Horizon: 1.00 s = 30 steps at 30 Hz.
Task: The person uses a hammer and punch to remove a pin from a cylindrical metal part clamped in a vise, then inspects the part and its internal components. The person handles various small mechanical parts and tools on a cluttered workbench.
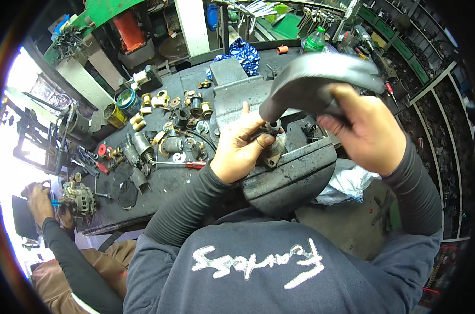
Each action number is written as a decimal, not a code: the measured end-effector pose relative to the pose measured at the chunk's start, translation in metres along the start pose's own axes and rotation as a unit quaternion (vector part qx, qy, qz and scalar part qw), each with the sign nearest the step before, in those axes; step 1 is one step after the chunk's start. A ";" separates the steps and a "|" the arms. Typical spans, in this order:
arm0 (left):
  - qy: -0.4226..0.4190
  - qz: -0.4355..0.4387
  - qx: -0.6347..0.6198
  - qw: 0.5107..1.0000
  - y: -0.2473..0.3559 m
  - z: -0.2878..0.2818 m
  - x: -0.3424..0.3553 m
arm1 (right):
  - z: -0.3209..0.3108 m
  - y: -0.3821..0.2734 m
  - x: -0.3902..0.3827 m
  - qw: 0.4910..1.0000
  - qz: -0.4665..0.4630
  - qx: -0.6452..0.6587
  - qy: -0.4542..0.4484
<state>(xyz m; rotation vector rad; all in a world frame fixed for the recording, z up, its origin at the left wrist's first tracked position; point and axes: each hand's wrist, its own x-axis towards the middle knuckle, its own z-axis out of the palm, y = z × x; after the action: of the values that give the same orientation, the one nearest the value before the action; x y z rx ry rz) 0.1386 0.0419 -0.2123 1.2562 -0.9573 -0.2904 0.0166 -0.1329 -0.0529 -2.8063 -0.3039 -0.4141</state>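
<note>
My right hand [370, 125] grips a claw hammer [313, 78], raised close to the camera and blurred by motion. Its rounded striking end points down toward my left hand [237, 149]. Between the thumb and fingers of that hand is a small dark metal part [271, 128], its ring-like top uppermost. Just below it, a worn metal housing piece [274, 152] rests at the jaws of a large grey bench vise [295, 180]. The hammer and my fingers hide some of the vise and the part; whether hammer and part touch, I cannot tell.
Left of the vise, a red-handled screwdriver [195, 164] lies among copper-coloured coils and starter motor parts [143, 146]. At far left a co-worker's hand [40, 201] is beside an alternator [83, 201]. Behind the vise are a blue patterned cloth [242, 56] and a green bottle [315, 41].
</note>
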 end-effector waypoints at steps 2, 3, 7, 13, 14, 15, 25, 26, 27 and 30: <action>0.002 0.029 0.034 0.999 -0.006 -0.005 0.000 | -0.014 0.001 0.007 0.998 -0.015 -0.006 0.054; 0.002 0.026 0.053 0.998 -0.001 -0.007 0.001 | -0.022 -0.003 0.011 0.995 -0.021 0.020 0.094; -0.013 0.025 0.033 0.999 0.006 0.002 0.005 | -0.053 -0.009 -0.010 0.976 0.006 0.183 0.118; -0.006 -0.016 0.012 1.000 0.004 -0.006 0.000 | -0.019 -0.006 0.011 0.996 -0.023 -0.064 0.057; 0.000 0.012 0.034 0.999 0.003 -0.007 0.001 | -0.035 -0.012 0.017 0.984 -0.099 -0.108 0.098; -0.001 0.037 0.050 0.998 0.000 -0.005 0.001 | -0.035 -0.013 0.013 0.987 -0.076 -0.068 0.126; -0.012 0.007 0.017 1.000 0.001 -0.005 0.003 | -0.027 -0.010 0.011 0.994 -0.029 -0.018 0.101; -0.020 0.032 0.033 0.999 0.000 -0.004 0.003 | -0.034 -0.014 0.010 0.990 -0.039 -0.021 0.137; -0.017 0.031 0.036 0.999 0.003 -0.002 0.004 | -0.041 -0.019 0.011 0.984 -0.052 -0.020 0.171; -0.015 0.025 0.034 0.999 0.004 -0.001 0.004 | -0.032 -0.010 0.004 0.990 -0.092 -0.089 0.056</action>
<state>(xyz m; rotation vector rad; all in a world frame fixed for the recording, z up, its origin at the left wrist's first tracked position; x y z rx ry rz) 0.1403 0.0414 -0.2068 1.2899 -1.0299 -0.2391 0.0102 -0.1323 -0.0199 -2.9236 -0.5273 -0.6687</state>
